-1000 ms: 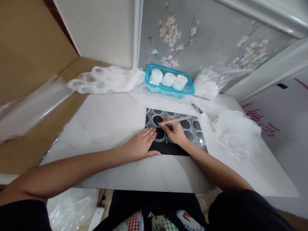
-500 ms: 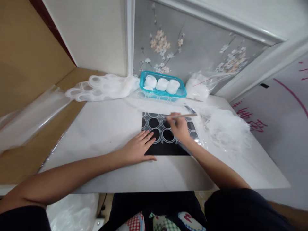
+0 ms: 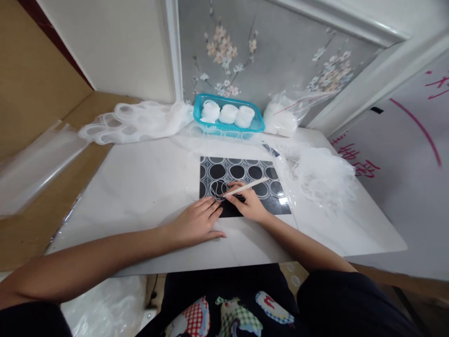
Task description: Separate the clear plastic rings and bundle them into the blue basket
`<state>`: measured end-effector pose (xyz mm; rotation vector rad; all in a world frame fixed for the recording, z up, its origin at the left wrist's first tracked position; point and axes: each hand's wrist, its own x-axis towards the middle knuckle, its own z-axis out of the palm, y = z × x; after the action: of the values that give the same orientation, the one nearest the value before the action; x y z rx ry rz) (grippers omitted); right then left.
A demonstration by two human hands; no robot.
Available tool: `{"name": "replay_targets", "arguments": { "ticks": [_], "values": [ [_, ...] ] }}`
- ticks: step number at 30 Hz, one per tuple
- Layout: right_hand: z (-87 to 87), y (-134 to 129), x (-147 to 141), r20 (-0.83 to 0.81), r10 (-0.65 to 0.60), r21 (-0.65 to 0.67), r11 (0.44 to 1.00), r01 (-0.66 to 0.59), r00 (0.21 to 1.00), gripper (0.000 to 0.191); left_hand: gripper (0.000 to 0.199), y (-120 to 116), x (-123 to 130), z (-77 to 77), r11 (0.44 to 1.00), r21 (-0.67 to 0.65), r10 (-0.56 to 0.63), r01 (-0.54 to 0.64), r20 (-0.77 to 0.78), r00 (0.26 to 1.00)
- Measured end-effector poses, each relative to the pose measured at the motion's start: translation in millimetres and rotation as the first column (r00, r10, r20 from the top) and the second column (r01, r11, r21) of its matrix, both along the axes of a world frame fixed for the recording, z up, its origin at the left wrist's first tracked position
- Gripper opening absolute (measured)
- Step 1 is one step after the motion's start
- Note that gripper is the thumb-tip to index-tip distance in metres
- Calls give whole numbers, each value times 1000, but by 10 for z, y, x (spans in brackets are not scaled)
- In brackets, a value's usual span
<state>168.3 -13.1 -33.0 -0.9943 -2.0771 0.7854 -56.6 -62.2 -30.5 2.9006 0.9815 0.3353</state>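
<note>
A black sheet (image 3: 257,210) lies on the white table, with clear film patterned in white rings (image 3: 255,173) over it. My left hand (image 3: 198,221) rests flat at the sheet's lower left edge, fingers stretched and thumb apart. My right hand (image 3: 245,202) is closed on a slim pale stick (image 3: 250,184), its lower tip down on the film close to my left fingertips. A thin loose ring of film (image 3: 218,189) shows at that tip. Whether the tip is bladed or pointed is too small to tell.
A blue plastic tray (image 3: 229,127) with white stacked discs stands at the back, beside a zip bag of white pieces (image 3: 280,117). Ring-cut film (image 3: 140,122) is heaped at back left, with loose clear scraps (image 3: 315,175) at right. The table's front edge runs near my body.
My right hand has moved left and toward me with the stick, now beside my left fingers. A loose ring of film shows there. The whole view has shifted slightly.
</note>
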Motion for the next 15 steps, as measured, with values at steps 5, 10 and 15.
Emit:
{"name": "replay_targets", "arguments": {
  "ticks": [5, 10, 15],
  "values": [
    [8, -7, -6, 10, 13, 1, 1000, -13, 1000, 19, 82, 16, 10, -26, 1000, -12, 10, -10, 7, 1000],
    [17, 21, 7, 11, 23, 15, 1000, -23, 1000, 19, 81, 0, 29, -36, 999, -34, 35, -35, 7, 999],
    [-50, -121, -11, 176, 32, 152, 987, -59, 984, 19, 79, 13, 60, 36, 993, -104, 56, -49, 68, 996]
  ]
}}
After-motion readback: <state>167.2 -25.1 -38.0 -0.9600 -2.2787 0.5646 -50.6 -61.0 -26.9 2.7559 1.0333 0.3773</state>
